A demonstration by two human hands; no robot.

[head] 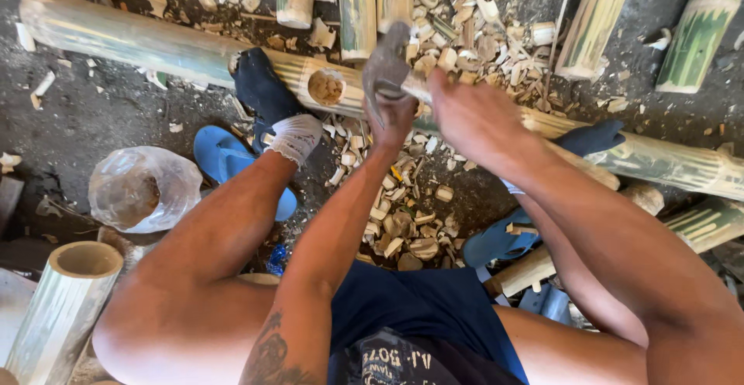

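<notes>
A long green-yellow bamboo pole [132,40] lies across the dark ground, with a round hole [325,88] cut into its side. Just right of that hole, my left hand [393,119] grips a curved grey metal tool [385,63] whose blade rests against the pole. Beside it, my right hand [473,117] is closed over the tool's pale wooden handle [416,86]. My left foot in a dark sock [262,89] rests on the pole. My right foot in a dark sock [593,137] lies against it further right.
Pale bamboo chips [403,226] are heaped under and behind the pole. Cut bamboo sections [356,9] stand at the top, with others on the right [701,28] and one at the lower left [66,300]. Two blue sandals [221,156] [496,239] and a clear plastic bag [143,187] lie nearby.
</notes>
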